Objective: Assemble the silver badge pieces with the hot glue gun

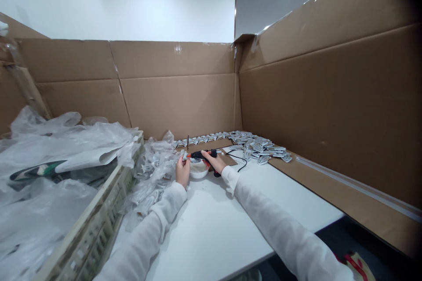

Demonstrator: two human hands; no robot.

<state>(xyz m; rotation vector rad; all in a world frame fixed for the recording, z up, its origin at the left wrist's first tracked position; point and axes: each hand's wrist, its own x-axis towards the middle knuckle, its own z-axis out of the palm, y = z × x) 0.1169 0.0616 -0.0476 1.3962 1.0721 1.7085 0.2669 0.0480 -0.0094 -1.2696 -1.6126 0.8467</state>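
My right hand [214, 162] is wrapped round a black hot glue gun [198, 155] with an orange nozzle, which points left. Its dark cord curls on the table to the right. Closed in a pinch, my left hand [182, 171] holds a small whitish piece [185, 155] right at the nozzle; its exact kind is too small to make out. Below the glue gun sits a white bowl [199, 174] with something red near its rim, partly covered by my right hand.
A plastic crate [95, 219] heaped with clear bags [82, 140] stands left. More bagged parts [153, 167] lie beside it. Several small grey-white pieces [260, 145] are piled at the back right, with a row [204, 139] behind. Cardboard walls [178, 96] enclose the white table [211, 224].
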